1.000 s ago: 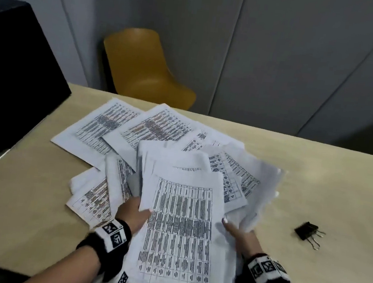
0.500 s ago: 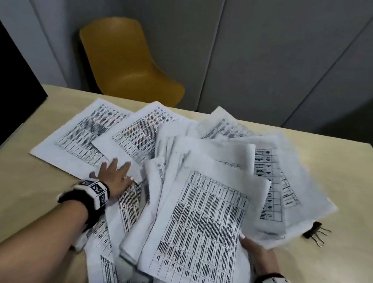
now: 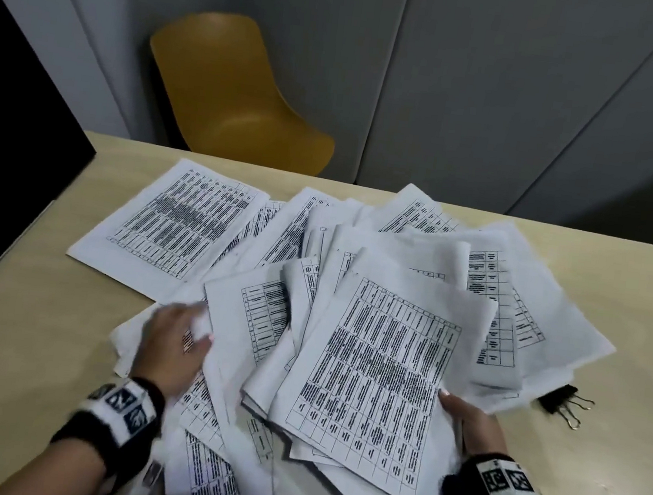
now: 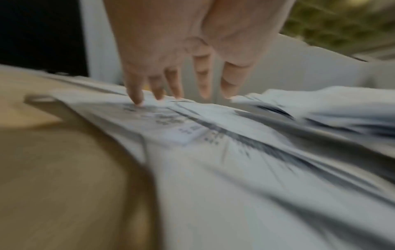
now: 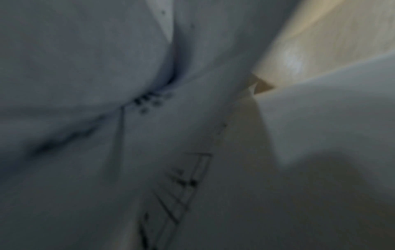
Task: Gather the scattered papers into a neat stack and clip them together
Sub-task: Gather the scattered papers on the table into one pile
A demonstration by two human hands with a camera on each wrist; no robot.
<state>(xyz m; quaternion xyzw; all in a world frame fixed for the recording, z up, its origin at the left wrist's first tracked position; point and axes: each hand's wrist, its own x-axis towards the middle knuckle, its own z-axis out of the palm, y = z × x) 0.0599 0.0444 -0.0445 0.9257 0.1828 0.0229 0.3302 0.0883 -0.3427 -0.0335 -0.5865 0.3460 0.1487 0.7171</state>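
White printed papers (image 3: 380,369) lie fanned across the pale wood counter (image 3: 7,352), overlapping at many angles; one sheet (image 3: 171,224) sits apart at the far left of the spread. The left hand (image 3: 177,344) rests on the sheets at the left side, its fingers (image 4: 136,94) extended and pressing the top sheet. The right hand (image 3: 467,425) grips the near right edge of the raised bundle, thumb on top; the remaining fingers are hidden beneath the sheets. A black binder clip (image 3: 559,401) lies on the counter at the right, partly covered by the edge of the spread.

Handling assessment: the sheets are light, thin and limp, and appear slippery against one another, so a loose bundle is likely to fan or shed pages. Take hold along both long edges with flat palms, then square the edges against the counter. Apply the clip at a corner or short edge only once the edges are flush
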